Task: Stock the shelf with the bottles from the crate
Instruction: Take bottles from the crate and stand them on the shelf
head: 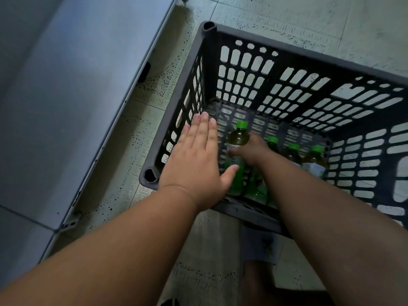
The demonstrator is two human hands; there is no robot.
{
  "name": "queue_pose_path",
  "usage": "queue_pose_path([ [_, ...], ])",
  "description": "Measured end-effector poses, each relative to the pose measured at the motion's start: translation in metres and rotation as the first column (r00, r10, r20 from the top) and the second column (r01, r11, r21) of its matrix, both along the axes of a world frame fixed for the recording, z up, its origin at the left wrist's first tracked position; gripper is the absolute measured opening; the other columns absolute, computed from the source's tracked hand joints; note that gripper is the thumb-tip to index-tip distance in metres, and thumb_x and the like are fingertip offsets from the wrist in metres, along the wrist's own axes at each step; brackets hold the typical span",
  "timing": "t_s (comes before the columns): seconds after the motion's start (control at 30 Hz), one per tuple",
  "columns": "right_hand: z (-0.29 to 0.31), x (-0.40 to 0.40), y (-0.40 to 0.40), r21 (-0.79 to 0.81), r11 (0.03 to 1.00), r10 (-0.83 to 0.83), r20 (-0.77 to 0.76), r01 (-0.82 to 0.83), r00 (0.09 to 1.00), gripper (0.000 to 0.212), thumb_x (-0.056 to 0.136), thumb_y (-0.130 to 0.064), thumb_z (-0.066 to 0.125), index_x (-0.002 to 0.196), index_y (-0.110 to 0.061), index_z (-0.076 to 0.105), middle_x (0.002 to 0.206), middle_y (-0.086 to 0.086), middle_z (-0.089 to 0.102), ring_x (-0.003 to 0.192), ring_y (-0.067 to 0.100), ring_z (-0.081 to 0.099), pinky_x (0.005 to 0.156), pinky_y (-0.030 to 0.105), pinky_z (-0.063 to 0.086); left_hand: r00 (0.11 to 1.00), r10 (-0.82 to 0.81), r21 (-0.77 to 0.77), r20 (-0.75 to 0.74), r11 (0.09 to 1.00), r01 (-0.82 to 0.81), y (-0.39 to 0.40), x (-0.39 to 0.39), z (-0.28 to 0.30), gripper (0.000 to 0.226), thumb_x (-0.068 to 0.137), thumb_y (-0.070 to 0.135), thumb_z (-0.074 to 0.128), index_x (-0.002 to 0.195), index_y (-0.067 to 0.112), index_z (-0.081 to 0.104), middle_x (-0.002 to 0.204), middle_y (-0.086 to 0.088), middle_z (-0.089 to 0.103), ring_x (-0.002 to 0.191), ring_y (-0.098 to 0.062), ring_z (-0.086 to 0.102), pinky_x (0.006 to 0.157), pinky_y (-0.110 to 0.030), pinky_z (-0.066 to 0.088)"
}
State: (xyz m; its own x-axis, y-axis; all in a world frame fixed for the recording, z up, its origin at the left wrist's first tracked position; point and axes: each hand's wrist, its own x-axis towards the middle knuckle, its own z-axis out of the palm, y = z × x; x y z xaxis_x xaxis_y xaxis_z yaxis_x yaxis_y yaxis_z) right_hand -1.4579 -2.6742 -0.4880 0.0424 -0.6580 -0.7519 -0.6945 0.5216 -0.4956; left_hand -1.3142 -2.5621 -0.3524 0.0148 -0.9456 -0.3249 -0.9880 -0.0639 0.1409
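Note:
A dark grey slotted crate (176, 100) stands on the tiled floor at centre right. Inside it are several green-capped bottles of dark tea with green labels. My right hand (254, 151) reaches down into the crate and grips one bottle (237, 138) round its middle, cap pointing away from me. Three more bottles (313, 160) stand to the right of it. My left hand (198, 160) hovers flat over the crate's near left corner, fingers straight and together, holding nothing.
A pale grey shelf board (72, 96) with a metal edge fills the left side, close to the crate's left wall. Speckled floor tiles (309, 23) lie beyond the crate. My leg in grey shorts (258, 246) shows below the crate.

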Motion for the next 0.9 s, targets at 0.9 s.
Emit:
queue_pose_path([
  [0.9, 0.422, 0.123, 0.162, -0.820, 0.570, 0.528, 0.326, -0.043, 0.784, 0.064, 0.075, -0.044, 0.083, 0.124, -0.026, 0.047, 0.112, -0.006, 0.060, 0.101, 0.010, 0.060, 0.082, 0.027, 0.050, 0.706, 0.311, -0.319, -0.636, 0.728, -0.607, 0.169, 0.096, 0.227, 0.104, 0.069, 0.063, 0.077, 0.153, 0.023, 0.031, 0.155, 0.004, 0.038, 0.139, -0.013, 0.038, 0.114, -0.037, 0.035],
])
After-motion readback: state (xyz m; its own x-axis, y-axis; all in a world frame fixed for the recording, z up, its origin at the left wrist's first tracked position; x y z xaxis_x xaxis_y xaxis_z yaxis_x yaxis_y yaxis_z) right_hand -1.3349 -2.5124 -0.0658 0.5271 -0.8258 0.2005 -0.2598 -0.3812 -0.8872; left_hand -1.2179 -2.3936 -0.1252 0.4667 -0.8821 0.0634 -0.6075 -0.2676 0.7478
